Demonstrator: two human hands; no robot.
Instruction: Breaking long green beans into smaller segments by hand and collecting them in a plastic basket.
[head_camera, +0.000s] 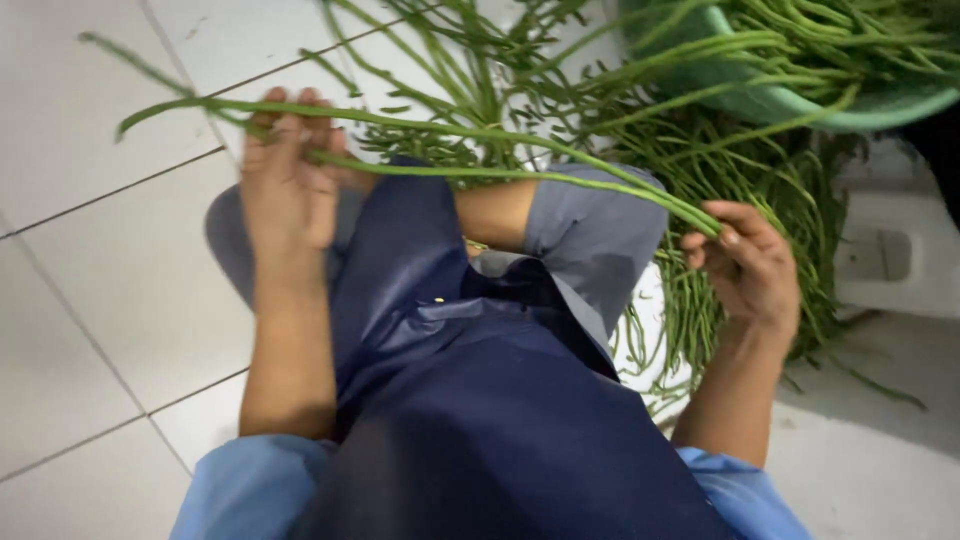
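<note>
We stretch a few long green beans (470, 155) between our two hands, which sit well apart. Our left hand (288, 175) closes its fingers around the beans near one end, and our right hand (750, 262) pinches them at the other end, so the stalks span across our knees (covered by a dark blue apron (470, 400)). Beyond our hands a loose heap of beans (720, 170) lies on the white tiled floor (90, 260), and past our right hand stands a green basin (800, 100) holding more.

White tiled floor (90, 300) bears a heap of long beans (740, 180).
</note>
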